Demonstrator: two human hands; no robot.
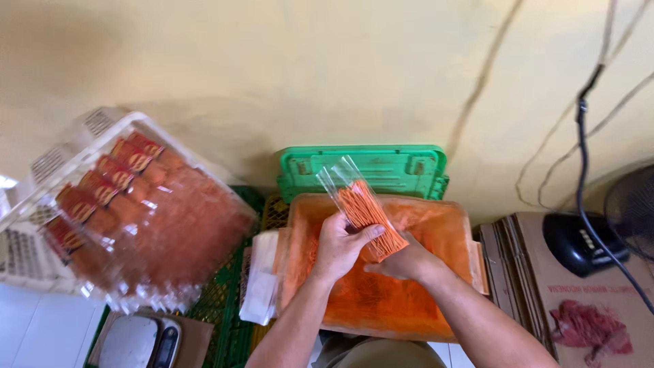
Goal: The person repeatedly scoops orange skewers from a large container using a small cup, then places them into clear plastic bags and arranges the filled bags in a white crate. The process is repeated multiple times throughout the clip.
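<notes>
Orange sticks fill a clear bag held by both hands.

1. A green plastic crate stands against the yellowish wall; it serves here as the landmark.
2. Just in front of the crate, an orange tray holds loose orange sticks.
3. Left of the crate, a white basket sits tilted, filled with clear packets of orange sticks.
4. Below the basket, further left and nearer than the crate, a small scale rests on brown card.
5. Right of the crate lies flattened cardboard with a black device on it.
</notes>
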